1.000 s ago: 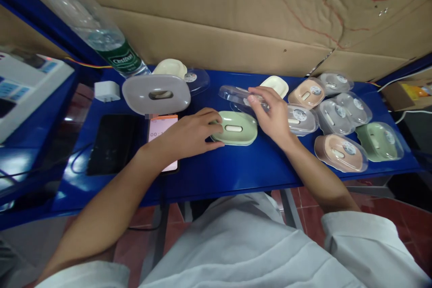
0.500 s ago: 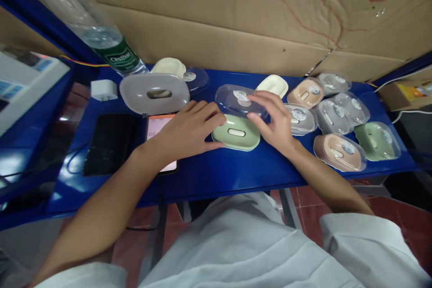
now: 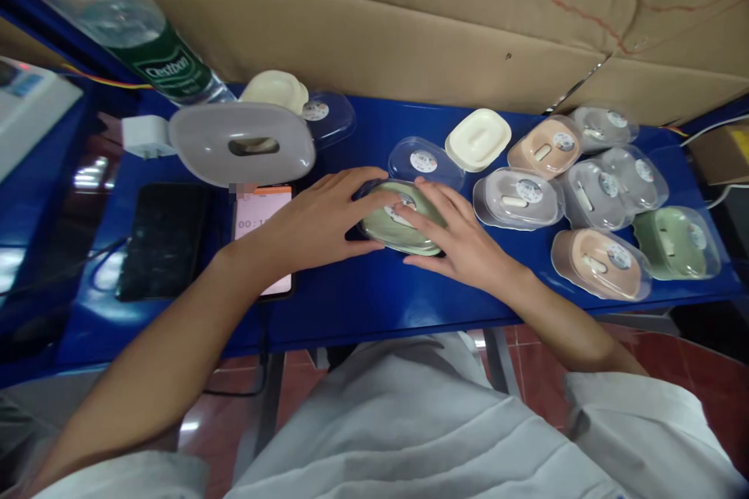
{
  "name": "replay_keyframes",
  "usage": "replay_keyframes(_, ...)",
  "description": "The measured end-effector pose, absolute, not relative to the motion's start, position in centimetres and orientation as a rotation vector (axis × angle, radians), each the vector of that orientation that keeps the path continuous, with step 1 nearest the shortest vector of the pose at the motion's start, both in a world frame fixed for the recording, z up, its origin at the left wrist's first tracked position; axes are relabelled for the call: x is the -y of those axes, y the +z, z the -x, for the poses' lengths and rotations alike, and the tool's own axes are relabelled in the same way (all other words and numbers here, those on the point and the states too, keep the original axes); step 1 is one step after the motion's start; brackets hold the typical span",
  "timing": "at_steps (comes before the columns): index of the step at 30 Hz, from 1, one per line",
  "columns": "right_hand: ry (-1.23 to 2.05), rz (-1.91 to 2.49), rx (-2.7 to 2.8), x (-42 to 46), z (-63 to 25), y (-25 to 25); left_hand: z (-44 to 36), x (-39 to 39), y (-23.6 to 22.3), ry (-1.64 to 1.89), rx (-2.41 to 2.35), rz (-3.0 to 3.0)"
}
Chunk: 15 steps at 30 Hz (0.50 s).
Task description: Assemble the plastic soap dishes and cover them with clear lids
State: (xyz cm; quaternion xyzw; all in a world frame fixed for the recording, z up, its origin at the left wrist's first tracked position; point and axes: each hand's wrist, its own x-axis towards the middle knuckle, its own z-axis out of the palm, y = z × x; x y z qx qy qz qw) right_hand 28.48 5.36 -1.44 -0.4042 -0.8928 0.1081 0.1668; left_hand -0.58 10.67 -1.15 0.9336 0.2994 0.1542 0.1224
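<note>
A pale green soap box (image 3: 383,230) lies on the blue table (image 3: 363,296) in front of me, with a clear plastic lid (image 3: 403,207) resting on top of it. My left hand (image 3: 324,222) clasps the box's left end, fingers over the top and thumb at the front. My right hand (image 3: 459,238) lies over the lid, fingers pressing down on it and thumb at the box's front edge. A second clear lid (image 3: 424,162) with a round sticker lies just behind the box.
Several lidded boxes, pink (image 3: 600,261), green (image 3: 672,242) and grey (image 3: 518,199), crowd the table's right half, with an open cream box (image 3: 478,139) behind. At left are a large grey tray (image 3: 243,144), a lit phone (image 3: 263,234), a black device (image 3: 164,242), a white charger (image 3: 142,136) and a water bottle (image 3: 140,39). Cardboard (image 3: 409,31) walls the back.
My right hand brought the clear lid from behind down onto the green box and now presses on it. My left hand stayed on the box's left end.
</note>
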Motion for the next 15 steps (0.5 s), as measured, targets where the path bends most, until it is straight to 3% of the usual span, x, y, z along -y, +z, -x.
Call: replay_keyframes(15, 0.066, 1.410, 2.493, -4.9, -28.7, -0.7, 0.5, -10.9, -1.7, 0.462, -0.906, -2.606)
